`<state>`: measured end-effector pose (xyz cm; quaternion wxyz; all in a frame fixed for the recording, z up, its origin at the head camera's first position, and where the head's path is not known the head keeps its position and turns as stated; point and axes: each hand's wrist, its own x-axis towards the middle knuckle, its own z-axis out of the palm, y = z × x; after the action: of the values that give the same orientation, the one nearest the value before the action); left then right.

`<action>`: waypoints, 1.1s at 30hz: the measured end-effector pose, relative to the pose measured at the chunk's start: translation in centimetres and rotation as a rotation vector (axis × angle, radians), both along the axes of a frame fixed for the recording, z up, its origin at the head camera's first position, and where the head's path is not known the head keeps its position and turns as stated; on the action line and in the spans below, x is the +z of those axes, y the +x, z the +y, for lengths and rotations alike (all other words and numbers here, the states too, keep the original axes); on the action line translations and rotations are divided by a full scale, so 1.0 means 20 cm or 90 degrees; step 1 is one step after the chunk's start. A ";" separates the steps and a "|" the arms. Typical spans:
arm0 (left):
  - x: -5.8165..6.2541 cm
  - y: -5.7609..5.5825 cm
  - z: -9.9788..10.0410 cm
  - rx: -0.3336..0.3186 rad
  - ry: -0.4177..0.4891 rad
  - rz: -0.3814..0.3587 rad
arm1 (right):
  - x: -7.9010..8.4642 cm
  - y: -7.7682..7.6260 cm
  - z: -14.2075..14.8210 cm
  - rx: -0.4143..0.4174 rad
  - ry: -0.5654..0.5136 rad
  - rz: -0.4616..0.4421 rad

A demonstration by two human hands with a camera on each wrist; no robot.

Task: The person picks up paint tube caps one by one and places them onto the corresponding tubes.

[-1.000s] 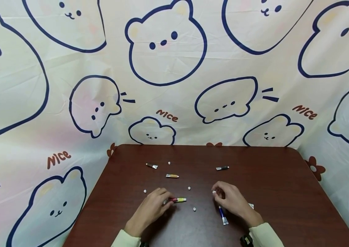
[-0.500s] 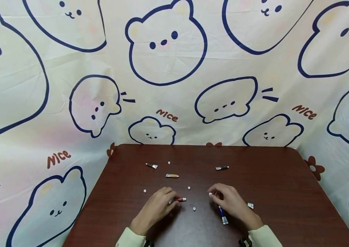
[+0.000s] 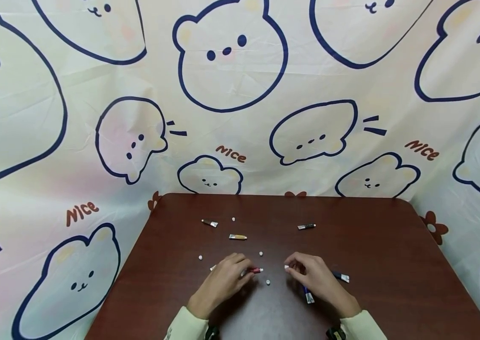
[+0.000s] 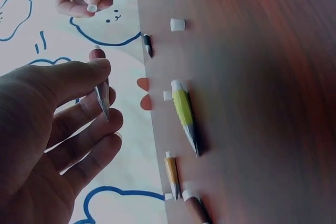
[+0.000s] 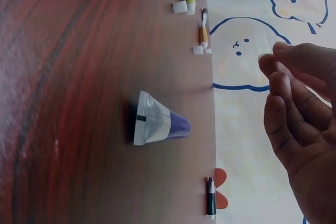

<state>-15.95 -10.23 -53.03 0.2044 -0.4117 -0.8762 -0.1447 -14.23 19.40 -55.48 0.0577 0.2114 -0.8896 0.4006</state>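
In the head view my left hand (image 3: 226, 282) pinches a red paint tube (image 3: 257, 270), its white neck pointing right. The left wrist view shows thumb and fingers on the tube (image 4: 101, 85). Facing it across a short gap, my right hand (image 3: 319, 283) holds a small white cap (image 3: 286, 267) between thumb and fingertips. That same cap (image 4: 92, 8) shows at the top of the left wrist view. A blue paint tube (image 3: 309, 296) lies just below the right hand. A yellow-green tube (image 4: 184, 111) lies on the table, hidden by the left hand in the head view.
On the brown table (image 3: 392, 264) lie an ochre tube (image 3: 238, 237), a dark brown tube (image 3: 209, 223) and a black tube (image 3: 307, 226). A dark blue tube (image 3: 341, 276) lies partly behind the right hand. Loose white caps (image 3: 267, 282) are scattered about. Cartoon-printed cloth (image 3: 231, 132) hangs behind.
My left hand has moved right with the red tube, now covering the yellow-green tube. My right hand has shifted slightly left with the cap, narrowing the gap. The head view has tilted down slightly.
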 end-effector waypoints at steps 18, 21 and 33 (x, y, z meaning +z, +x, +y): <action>-0.01 0.05 0.08 -0.026 0.007 -0.033 | 0.01 0.06 -0.07 0.063 -0.018 0.043; -0.01 0.05 0.10 -0.037 0.016 -0.041 | 0.02 0.06 -0.09 0.076 -0.024 0.020; -0.01 0.05 0.11 -0.045 0.013 -0.040 | 0.03 0.07 -0.14 0.094 -0.036 0.014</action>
<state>-14.87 -7.93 -53.24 0.1758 -0.4359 -0.8655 -0.1732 -12.90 16.65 -54.88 0.0436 0.2795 -0.8593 0.4261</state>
